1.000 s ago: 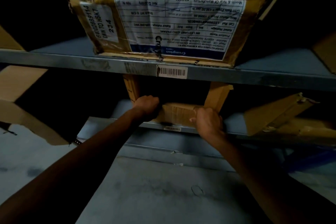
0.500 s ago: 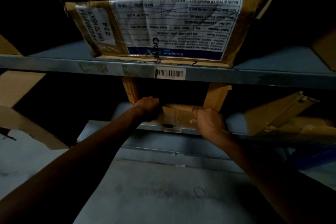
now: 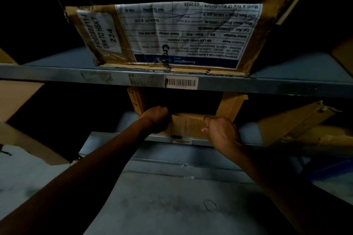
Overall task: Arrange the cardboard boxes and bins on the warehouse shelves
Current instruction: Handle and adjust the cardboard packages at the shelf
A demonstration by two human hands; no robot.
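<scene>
Both arms are stretching forward and down into the lower shelf [image 3: 191,142], and it is dim in here. The left hand [image 3: 155,118] is reaching in with the wrist bent, fingers curled over the near left corner of the open cardboard box [image 3: 188,126]; that grip is clenched around the box's front edge, knuckles facing the camera. The right hand [image 3: 219,129] is coming in from the right side, palm pressing against the front face near the right corner, fingers wrapping over the top edge, so it too is grasping the box.

The box is sitting on the lower shelf, right at its front lip, with its side flaps standing up left and right and its inside lost in shadow. A small label on the shelf edge is lying just below it.

Directly above, on the upper shelf [image 3: 76,74], a labelled carton [image 3: 172,36] is resting at the front edge, its big white printed sticker reading upside down, with a barcode sticker [image 3: 181,82] on the shelf beam beneath it. More cardboard [image 3: 290,122] is lying tilted on the lower shelf to the right, apart from the hands. The grey floor [image 3: 162,206] is spreading out below the arms.
</scene>
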